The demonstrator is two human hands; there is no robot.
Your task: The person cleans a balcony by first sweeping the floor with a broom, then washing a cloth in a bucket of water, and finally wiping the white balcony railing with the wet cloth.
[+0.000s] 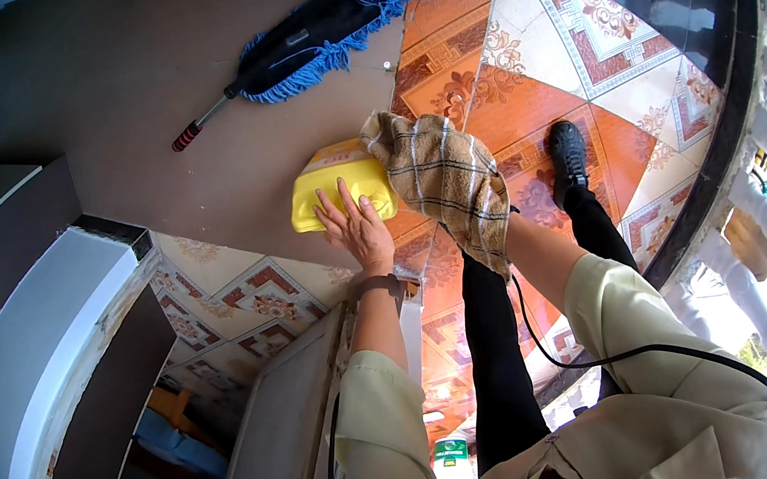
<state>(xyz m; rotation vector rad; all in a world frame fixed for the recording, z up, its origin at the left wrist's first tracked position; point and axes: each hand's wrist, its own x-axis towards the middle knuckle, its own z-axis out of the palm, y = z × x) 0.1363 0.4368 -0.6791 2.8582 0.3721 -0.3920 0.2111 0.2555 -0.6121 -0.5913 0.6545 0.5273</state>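
A yellow plastic container (338, 197) lies in front of me, with printing on its far side. My left hand (354, 225) rests across its near face, fingers spread and pressed against it. A brown checked towel (448, 171) with white and dark lines drapes over the end of my right arm and touches the container's right side. My right hand is hidden under this cloth, so I cannot see its fingers or what they grip. Whether the container rests on the floor or is held above it cannot be told.
A blue-fringed dust mop (312, 38) with a short handle lies on the brown floor (123, 93). Patterned tiles (589, 15) extend rightward to a white balustrade (739, 271). A door (273, 441) stands at lower left. Near my leg is a white bottle with a green label (454, 467).
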